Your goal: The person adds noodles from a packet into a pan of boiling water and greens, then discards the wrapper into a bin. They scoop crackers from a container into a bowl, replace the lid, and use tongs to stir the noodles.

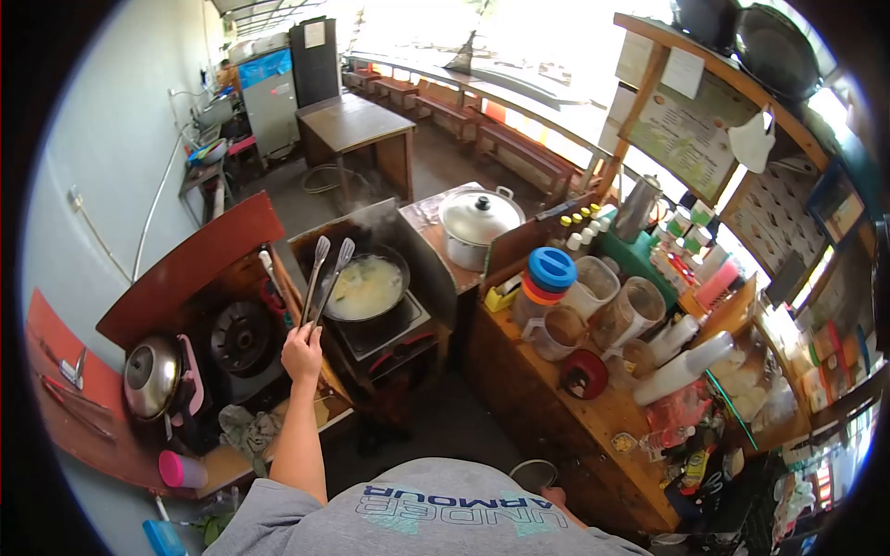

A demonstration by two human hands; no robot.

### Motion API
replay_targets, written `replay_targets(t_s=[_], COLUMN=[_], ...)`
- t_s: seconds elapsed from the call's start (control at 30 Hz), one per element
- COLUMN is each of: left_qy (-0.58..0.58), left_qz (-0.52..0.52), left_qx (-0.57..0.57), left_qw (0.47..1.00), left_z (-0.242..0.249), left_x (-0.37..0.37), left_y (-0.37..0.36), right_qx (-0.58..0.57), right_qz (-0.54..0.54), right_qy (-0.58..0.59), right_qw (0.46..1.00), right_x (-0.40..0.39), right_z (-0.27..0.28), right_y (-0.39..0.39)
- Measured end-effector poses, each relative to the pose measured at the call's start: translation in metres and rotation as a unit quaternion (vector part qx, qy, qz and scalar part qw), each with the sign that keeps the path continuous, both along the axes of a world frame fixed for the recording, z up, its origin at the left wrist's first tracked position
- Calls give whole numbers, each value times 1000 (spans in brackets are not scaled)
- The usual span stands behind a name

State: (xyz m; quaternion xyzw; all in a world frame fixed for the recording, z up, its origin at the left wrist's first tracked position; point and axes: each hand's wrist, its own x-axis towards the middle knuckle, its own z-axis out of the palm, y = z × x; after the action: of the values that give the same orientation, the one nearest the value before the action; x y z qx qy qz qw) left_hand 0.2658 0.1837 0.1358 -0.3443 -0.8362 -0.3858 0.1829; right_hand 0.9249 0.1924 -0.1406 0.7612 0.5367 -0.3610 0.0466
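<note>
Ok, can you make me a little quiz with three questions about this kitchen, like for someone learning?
1. Which hand is holding the tongs?
2. True or false: the big silver pot has its lid on.
3. Where is the black pan?
A) on the floor
B) on the cooker
C) on a shelf

Key:
1. The left hand.
2. True.
3. B, on the cooker.
</note>
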Motion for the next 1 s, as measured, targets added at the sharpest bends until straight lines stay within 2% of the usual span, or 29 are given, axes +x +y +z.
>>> replay_targets(t_s=[0.03,0.17,0.2,0.33,0.4,0.5,0.6,0.73,0.8,0.9,1.0], left_qy=[5,34,40,114,123,115,170,158,200,176,189], left_qz=[7,17,22,39,37,31,81,83,35,25,22], left_qx=[-11,-59,-71,-78,-84,-91,-87,-111,-98,-145,-145], left_qw=[1000,998,996,990,988,989,978,978,974,973,971], left_z=[-1,-17,-23,-37,-36,-28,-45,-58,-61,-48,-48], left_x=[9,17,18,22,23,29,14,1,-6,-6,-7], left_y=[5,18,21,30,35,40,44,44,44,37,29], right_qx=[11,5,0,9,-14,-22,-2,17,24,27,37], right_qz=[17,-49,-31,-31,-92,-85,-97,-67,-84,-83,-108], right_qy=[-13,31,5,7,30,3,7,-2,12,23,16], right_qw=[1000,998,999,999,995,996,995,998,996,996,993], right_x=[5,25,29,51,58,81,88,99,107,108,109], right_z=[0,11,10,1,10,-22,-8,-5,-6,14,24], right_y=[-2,-16,-16,-26,-29,-28,-25,-16,-14,-6,-1])
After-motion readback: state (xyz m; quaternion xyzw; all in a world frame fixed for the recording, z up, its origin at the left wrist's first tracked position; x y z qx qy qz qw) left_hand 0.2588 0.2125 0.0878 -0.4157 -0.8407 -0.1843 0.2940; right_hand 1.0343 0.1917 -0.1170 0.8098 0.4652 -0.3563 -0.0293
